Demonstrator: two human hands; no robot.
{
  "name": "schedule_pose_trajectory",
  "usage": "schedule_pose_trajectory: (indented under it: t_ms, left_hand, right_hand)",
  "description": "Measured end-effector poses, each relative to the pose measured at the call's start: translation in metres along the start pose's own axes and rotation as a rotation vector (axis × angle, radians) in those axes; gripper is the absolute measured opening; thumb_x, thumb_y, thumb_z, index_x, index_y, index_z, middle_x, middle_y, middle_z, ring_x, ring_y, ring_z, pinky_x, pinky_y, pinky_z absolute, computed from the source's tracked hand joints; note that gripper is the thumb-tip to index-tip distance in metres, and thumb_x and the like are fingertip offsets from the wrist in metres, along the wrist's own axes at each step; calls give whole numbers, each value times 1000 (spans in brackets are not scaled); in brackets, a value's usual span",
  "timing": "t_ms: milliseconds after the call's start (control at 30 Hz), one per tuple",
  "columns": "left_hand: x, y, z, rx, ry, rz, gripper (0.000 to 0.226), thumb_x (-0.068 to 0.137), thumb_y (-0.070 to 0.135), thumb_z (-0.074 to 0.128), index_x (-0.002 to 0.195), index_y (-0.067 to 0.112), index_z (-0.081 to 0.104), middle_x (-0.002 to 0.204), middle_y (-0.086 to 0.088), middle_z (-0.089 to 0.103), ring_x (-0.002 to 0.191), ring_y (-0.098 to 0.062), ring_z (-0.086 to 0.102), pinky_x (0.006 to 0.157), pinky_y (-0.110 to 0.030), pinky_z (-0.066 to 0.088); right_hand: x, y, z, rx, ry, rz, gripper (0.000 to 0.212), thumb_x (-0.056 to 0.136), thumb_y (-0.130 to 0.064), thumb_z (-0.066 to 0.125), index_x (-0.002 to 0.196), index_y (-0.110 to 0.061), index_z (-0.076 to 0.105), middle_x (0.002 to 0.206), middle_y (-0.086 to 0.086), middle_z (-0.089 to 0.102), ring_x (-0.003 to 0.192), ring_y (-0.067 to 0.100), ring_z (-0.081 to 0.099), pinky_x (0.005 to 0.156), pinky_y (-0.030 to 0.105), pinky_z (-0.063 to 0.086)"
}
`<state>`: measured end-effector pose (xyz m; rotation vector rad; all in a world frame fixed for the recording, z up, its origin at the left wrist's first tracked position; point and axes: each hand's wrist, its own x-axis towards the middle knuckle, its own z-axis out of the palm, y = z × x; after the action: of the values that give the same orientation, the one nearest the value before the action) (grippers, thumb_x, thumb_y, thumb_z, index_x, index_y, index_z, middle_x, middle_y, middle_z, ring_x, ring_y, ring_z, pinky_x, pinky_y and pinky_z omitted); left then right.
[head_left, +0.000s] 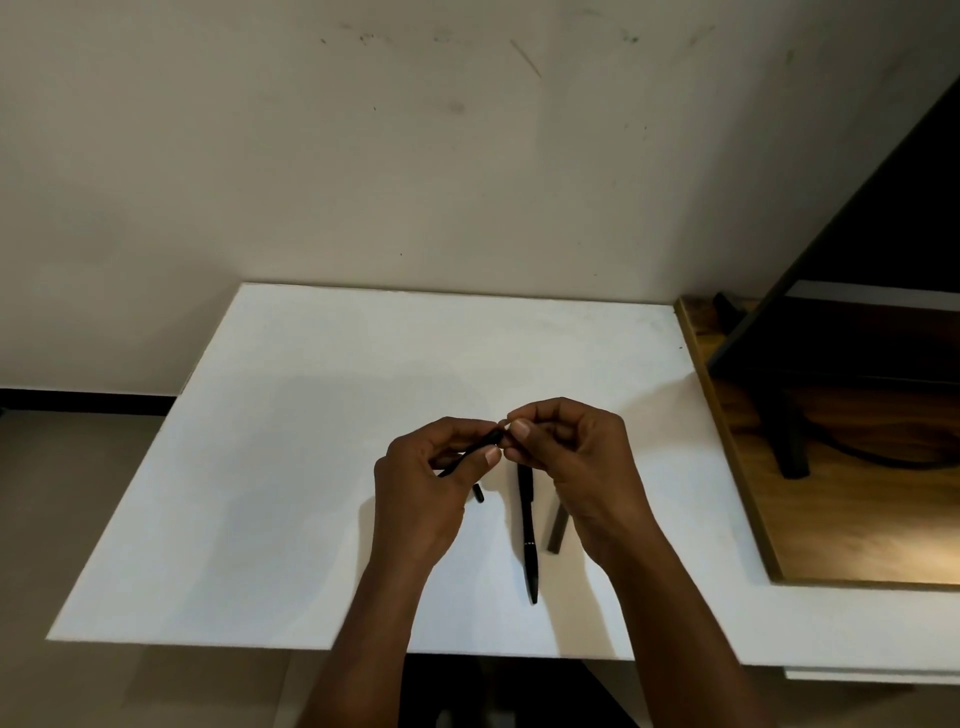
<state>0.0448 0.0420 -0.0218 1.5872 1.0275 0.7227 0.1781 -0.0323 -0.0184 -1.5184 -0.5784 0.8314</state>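
White table (291, 441) set against a scuffed beige wall (363, 182). Head view: left hand (421, 493) holds a thin black pen barrel (475, 450) above the table's middle, fingers curled round it. Right hand (576, 467) pinches the barrel's upper end between thumb and forefinger. Beneath the hands lie a whole pen (528, 535), a small cap (478, 492) and a dark tube (557, 527).

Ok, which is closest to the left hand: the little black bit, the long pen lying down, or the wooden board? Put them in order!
1. Little black bit, just beside the left hand.
2. Long pen, lying on the table, further right.
3. Wooden board, far off on the right.
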Motion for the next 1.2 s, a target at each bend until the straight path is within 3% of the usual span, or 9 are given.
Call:
schedule_pose_trajectory:
  t_ms: [300,600,1000,1200]
  left_hand:
    - [0,0,-3,15,-21,-10,21,80,14,81,91,32,79,83,24,76,76,6,70,63,-1,46]
    - [0,-1,-4,55,-43,-29,25,83,16,79,84,40,76,77,22,77,69,1,72,59,-6,50]
    - [-3,-1,-10,-29,-82,-125,14,83,15,79,94,23,81,76,6,80,65,-7,73,55,-9,51]
    - [0,3,-20,-172,-98,-183,21,89,17,73,106,28,77,82,1,80,63,-8,72,46,-11,44]
  right_hand:
    - [0,1,2,-67,11,3,8,90,-4,70,89,-9,75,82,8,79,79,23,77,87,46,61]
    - [-1,1,5,-206,33,-12,10,89,-4,70,84,-12,75,76,4,78,70,19,76,74,27,61]
    - [-7,4,4,-121,2,42,6,86,-9,75,87,-13,80,79,3,80,76,18,77,75,29,61]
    - [-10,2,14,87,-30,63,14,88,-11,75,102,-11,78,86,9,80,85,20,77,76,24,60]
